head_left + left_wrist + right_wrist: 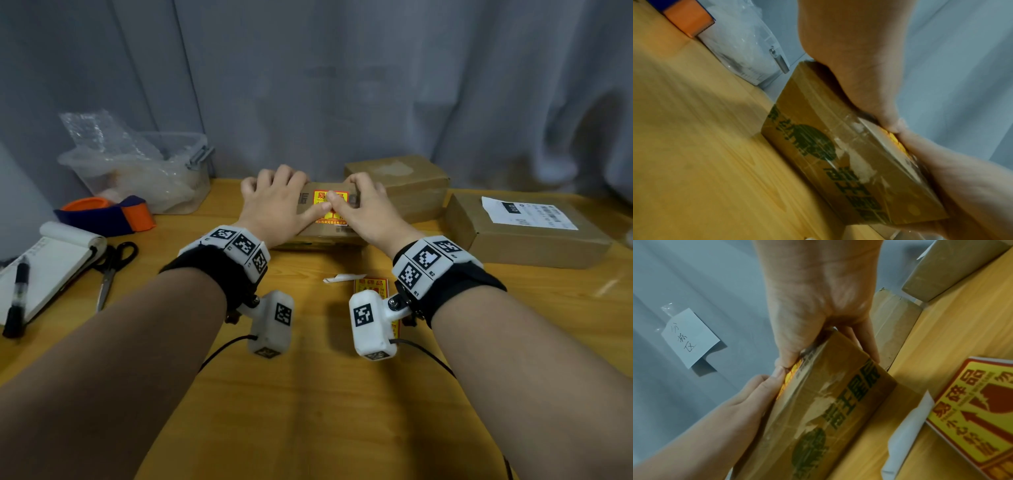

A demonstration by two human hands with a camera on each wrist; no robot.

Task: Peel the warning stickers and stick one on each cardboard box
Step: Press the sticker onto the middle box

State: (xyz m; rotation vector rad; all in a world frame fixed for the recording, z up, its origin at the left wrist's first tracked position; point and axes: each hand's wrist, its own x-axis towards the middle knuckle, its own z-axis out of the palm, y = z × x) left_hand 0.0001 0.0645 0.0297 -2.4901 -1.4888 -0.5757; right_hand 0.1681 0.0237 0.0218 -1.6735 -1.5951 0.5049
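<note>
— Table (308, 394) first: yellow wood, filling the lower half of the head view, with a grey curtain (342, 85) across the top.

— And the boxes?

— Three. A flat cardboard box with a white label (527, 229) sits at the right edge, a second cardboard box (400, 181) right of centre against the curtain, and the middle box (329, 233) at centre frame, under both hands.

— What about the upper left?

— A clear plastic tub (144, 171) stuffed with bubble wrap, a blue and orange tape dispenser (109, 214) just below it, then a notepad (48, 267) with a pen (17, 294) on it at the left edge, scissors (113, 267) beside it.

— The hands?

— The left hand (274, 205) lies spread on the middle box's top, fingers over its far edge. The right hand (366, 209) lies flat likewise. Their thumbs meet at centre, pressing the yellow and red warning sticker (330, 205) onto the box top.

— Anything smaller?

— Just below the middle box, a stack of warning stickers (972, 418) on the table, partly hidden by the right wrist camera, and a curled white backing strip (342, 278) to its left.
</note>
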